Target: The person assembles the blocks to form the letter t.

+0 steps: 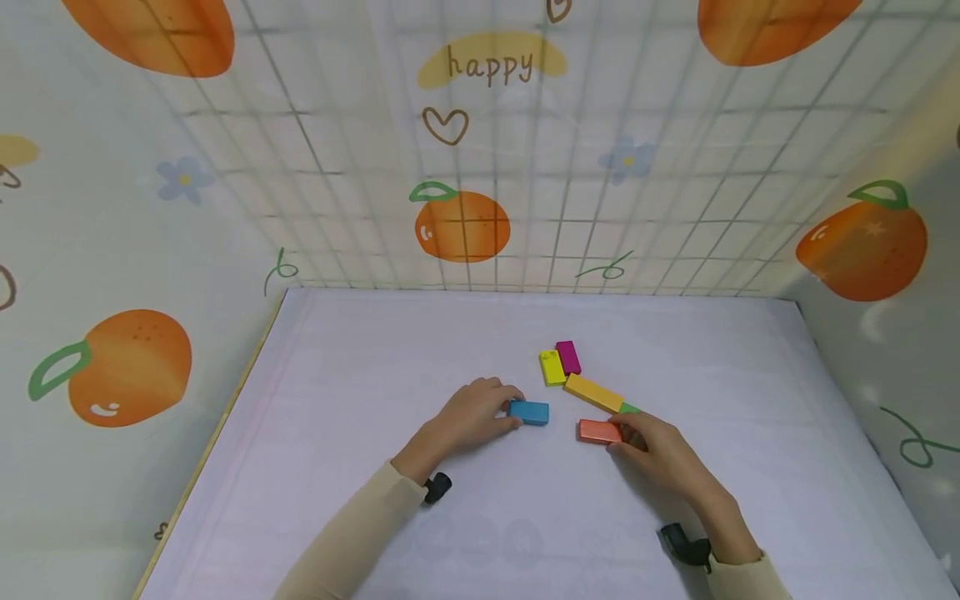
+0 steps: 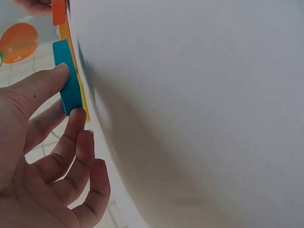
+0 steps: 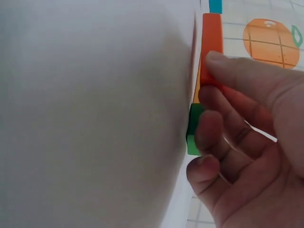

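Note:
On the white table (image 1: 360, 433) lie several flat coloured blocks. My left hand (image 1: 471, 417) pinches the near end of a blue block (image 1: 529, 412) between thumb and fingers; the left wrist view shows the same blue block (image 2: 67, 78). My right hand (image 1: 651, 446) grips the right end of an orange-red block (image 1: 597, 431), also seen as the orange-red block (image 3: 212, 45) in the right wrist view. A green block (image 3: 194, 128) peeks out behind my right fingers. A long yellow-orange block (image 1: 592, 392), a yellow block (image 1: 552, 367) and a magenta block (image 1: 567, 357) lie just beyond.
Walls with orange-fruit print and a wire grid (image 1: 480, 208) close in the table at the back and both sides. A wooden edge (image 1: 217, 442) runs along the table's left side.

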Demonstrator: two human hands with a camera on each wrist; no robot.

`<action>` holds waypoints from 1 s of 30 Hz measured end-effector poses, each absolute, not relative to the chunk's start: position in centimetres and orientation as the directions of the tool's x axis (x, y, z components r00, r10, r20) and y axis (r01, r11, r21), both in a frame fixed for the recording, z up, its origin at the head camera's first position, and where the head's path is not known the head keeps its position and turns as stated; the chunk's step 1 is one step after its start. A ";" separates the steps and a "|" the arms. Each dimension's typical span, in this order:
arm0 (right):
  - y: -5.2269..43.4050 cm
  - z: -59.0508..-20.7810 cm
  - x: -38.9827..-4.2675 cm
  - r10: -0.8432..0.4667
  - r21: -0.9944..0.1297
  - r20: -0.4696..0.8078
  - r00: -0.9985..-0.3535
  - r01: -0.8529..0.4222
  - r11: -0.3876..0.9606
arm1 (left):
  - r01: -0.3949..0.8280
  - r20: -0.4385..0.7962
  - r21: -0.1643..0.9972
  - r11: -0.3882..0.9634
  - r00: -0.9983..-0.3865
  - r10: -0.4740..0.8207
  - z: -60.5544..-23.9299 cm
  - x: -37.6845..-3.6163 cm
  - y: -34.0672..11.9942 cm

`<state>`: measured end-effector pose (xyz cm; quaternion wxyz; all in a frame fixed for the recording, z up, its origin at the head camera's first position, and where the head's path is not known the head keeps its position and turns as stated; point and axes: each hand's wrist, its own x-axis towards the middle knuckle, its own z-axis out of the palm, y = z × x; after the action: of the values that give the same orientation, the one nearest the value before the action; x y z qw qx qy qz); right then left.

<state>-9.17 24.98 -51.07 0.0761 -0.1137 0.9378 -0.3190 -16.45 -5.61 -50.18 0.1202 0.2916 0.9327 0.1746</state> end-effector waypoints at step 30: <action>23.7 -48.7 -10.2 -0.356 -0.591 0.026 -0.934 -0.301 0.748 | 0.468 -0.036 0.409 0.783 -0.849 0.527 -48.9 -15.9 -10.7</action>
<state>-10.15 23.66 -48.73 0.0444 -0.1760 0.9338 -0.3082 -15.86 -10.70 -48.89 0.0743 0.2643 0.9413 0.1963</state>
